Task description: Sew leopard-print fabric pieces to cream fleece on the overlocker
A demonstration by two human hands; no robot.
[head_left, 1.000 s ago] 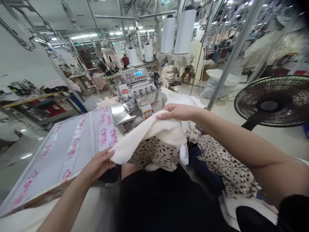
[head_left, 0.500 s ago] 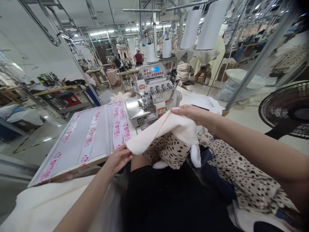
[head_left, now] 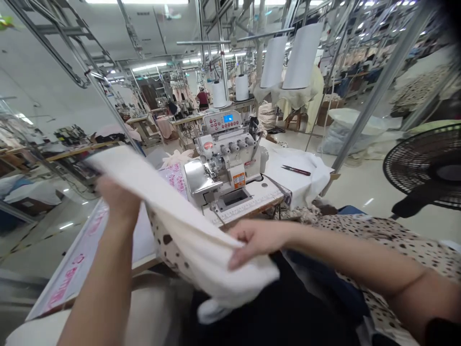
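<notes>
Far tabletop (head_left: 271,193) carries an overlock machine (head_left: 234,144); your left grip (head_left: 117,194), blurred, and right grip (head_left: 257,240) are closed on white fabric (head_left: 180,216).

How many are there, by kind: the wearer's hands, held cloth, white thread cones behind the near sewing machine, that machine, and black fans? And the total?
Left hand and right hand: 2
Held cloth: 1
White thread cones: 4
Near sewing machine: 1
Black fan: 1
Total: 9

No legible text; pink tape lettering (head_left: 67,281) blurred.
</notes>
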